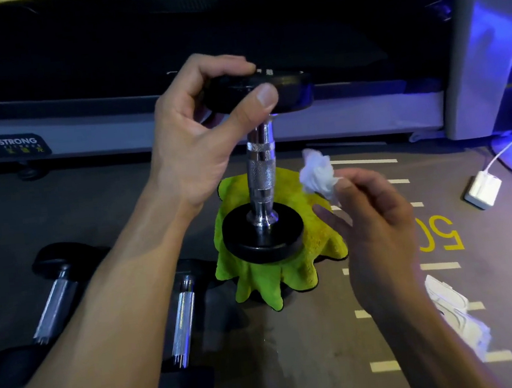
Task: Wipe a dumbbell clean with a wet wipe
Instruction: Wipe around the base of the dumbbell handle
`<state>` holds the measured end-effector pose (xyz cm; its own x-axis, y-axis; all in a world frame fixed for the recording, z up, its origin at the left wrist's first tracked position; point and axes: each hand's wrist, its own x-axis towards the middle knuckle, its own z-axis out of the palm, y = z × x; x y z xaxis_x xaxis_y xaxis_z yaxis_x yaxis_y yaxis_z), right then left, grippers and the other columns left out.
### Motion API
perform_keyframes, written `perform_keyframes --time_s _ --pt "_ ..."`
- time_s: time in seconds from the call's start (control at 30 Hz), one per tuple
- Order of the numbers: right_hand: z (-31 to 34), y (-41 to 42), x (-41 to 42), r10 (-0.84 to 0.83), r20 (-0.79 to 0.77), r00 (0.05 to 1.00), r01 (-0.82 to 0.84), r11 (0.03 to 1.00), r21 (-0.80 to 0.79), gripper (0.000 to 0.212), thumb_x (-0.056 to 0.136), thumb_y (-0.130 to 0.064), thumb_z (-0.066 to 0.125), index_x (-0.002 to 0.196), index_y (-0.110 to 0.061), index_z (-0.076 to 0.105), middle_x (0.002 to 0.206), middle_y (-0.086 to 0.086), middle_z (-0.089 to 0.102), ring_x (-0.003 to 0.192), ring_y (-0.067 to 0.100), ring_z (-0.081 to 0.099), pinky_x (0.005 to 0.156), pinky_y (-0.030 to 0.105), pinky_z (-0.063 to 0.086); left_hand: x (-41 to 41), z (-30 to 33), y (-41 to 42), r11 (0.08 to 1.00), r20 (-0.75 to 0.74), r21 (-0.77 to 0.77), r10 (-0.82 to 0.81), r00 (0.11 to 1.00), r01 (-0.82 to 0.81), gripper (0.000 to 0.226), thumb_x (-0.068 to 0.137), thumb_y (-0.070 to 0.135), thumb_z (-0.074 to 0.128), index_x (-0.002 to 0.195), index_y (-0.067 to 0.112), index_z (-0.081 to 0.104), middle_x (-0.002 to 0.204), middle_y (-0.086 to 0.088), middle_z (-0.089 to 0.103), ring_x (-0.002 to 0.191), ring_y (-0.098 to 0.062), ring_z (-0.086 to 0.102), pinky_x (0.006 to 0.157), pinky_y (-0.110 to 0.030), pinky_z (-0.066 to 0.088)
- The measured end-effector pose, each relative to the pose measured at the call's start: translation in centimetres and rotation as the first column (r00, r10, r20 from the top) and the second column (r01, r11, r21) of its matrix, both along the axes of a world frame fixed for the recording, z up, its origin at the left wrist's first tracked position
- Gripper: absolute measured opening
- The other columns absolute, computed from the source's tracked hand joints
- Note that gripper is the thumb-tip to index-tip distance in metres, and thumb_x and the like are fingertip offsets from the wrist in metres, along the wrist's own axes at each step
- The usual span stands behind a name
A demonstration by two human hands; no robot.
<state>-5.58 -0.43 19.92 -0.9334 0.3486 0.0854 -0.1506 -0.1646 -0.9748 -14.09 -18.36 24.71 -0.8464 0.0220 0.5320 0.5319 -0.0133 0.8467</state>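
Right now my left hand (198,130) keeps its grip clamped on the rim of the top plate of the dumbbell (260,174), thumb in front and fingers curled over the back. The dumbbell stands on end on the green cloth (310,216), its long axis upright, its knurled handle rising from the lower plate toward the treadmill (240,114) behind it. Just right of the handle, my right hand (373,220) pinches the crumpled wet wipe (318,175), clear of the metal. The risk, I judge, is tipping: the cloth bunches unevenly under the lower plate, so a hard sideways wipe could rock the dumbbell over if my grip slackens.
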Motion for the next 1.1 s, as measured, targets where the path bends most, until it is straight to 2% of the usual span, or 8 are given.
perform_keyframes --time_s 0.1,0.2,0.3,0.6,0.73,0.87,1.0,1.1 --pt "-1.0 -2.1 0.1 0.139 -0.112 0.984 -0.101 0.949 0.297 0.008 0.094 -0.012 0.066 0.092 -0.016 0.072 0.096 -0.002 0.070 0.094 0.011 0.065 0.086 0.032 0.050 -0.2 -0.1 0.0 1.000 0.006 0.002 0.012 1.000 -0.012 0.024 0.089 0.028 0.077 0.108 0.020 0.065 0.115 0.001 0.068 0.105 -0.001 0.065 0.095 -0.022 0.049" --pt "-2.1 -3.6 0.6 0.240 -0.116 0.964 -0.094 0.714 0.694 0.010 0.092 -0.017 0.070 0.092 -0.024 0.077 0.098 -0.010 0.068 0.103 0.015 0.062 0.093 0.023 0.044 -0.4 -0.1 0.0 1.000 0.012 0.010 0.027 1.000 -0.027 0.025 0.088 0.030 0.077 0.108 0.021 0.065 0.111 0.001 0.068 0.098 0.000 0.066 0.094 -0.025 0.050" --pt "-1.2 -3.8 -0.7 0.206 -0.122 0.971 -0.011 0.547 0.837 0.011 0.091 -0.022 0.069 0.091 -0.028 0.078 0.088 -0.014 0.066 0.093 0.015 0.058 0.082 0.015 0.039 -0.3 0.0 -0.2 1.000 0.017 0.000 0.023 1.000 -0.023 0.024 0.089 0.029 0.077 0.108 0.021 0.065 0.111 0.002 0.068 0.099 -0.002 0.065 0.093 -0.024 0.050" --pt "-2.2 -3.9 -1.2 0.198 -0.155 0.968 -0.002 0.622 0.783 0.010 0.096 -0.018 0.064 0.096 -0.021 0.074 0.096 -0.009 0.066 0.093 0.011 0.061 0.081 0.027 0.049 -0.6 -0.3 -0.6 0.999 0.026 -0.015 0.048 0.999 -0.047 0.024 0.089 0.034 0.078 0.108 0.024 0.067 0.113 0.000 0.069 0.103 -0.009 0.064 0.097 -0.034 0.051" --pt "-0.5 -1.1 -1.6 0.200 -0.022 0.980 -0.173 0.892 0.417 0.018 0.105 -0.017 0.056 0.093 -0.009 0.066 0.088 -0.013 0.070 0.084 0.004 0.063 0.075 0.024 0.050 -0.6 -0.2 -0.6 0.999 0.032 0.005 0.032 0.999 -0.033 0.025 0.090 0.031 0.078 0.110 0.021 0.066 0.110 0.000 0.068 0.100 -0.006 0.065 0.093 -0.028 0.049" --pt "0.7 -0.4 -2.4 0.151 0.018 0.988 -0.151 0.956 0.250 0.034 0.105 -0.032 0.051 0.086 -0.006 0.062 0.085 0.006 0.071 0.086 0.022 0.067 0.085 0.047 0.056 -0.4 -0.2 -0.5 1.000 0.030 0.013 0.023 0.999 -0.023 0.024 0.089 0.032 0.078 0.109 0.024 0.067 0.112 0.002 0.069 0.104 -0.007 0.064 0.094 -0.028 0.050" --pt "0.4 -0.6 -4.5 0.079 0.137 0.987 -0.120 0.939 0.321 0.056 0.101 -0.054 0.051 0.077 -0.003 0.051 0.071 0.007 0.054 0.067 0.021 0.053 0.062 0.052 0.048 -0.2 0.1 0.1 1.000 0.004 0.006 0.002 1.000 -0.002 0.025 0.089 0.025 0.078 0.109 0.019 0.065 0.111 0.006 0.069 0.102 -0.002 0.065 0.093 -0.021 0.049" --pt "0.0 0.1 -5.3 0.194 0.288 0.938 -0.243 0.959 0.145 0.057 0.081 -0.071 0.063 0.079 -0.015 0.062 0.085 0.009 0.068 0.088 0.034 0.070 0.083 0.056 0.055 -0.2 0.2 0.4 1.000 -0.013 -0.008 -0.003 1.000 0.002 0.024 0.089 0.025 0.079 0.108 0.021 0.065 0.113 0.007 0.069 0.106 -0.003 0.066 0.096 -0.022 0.050"
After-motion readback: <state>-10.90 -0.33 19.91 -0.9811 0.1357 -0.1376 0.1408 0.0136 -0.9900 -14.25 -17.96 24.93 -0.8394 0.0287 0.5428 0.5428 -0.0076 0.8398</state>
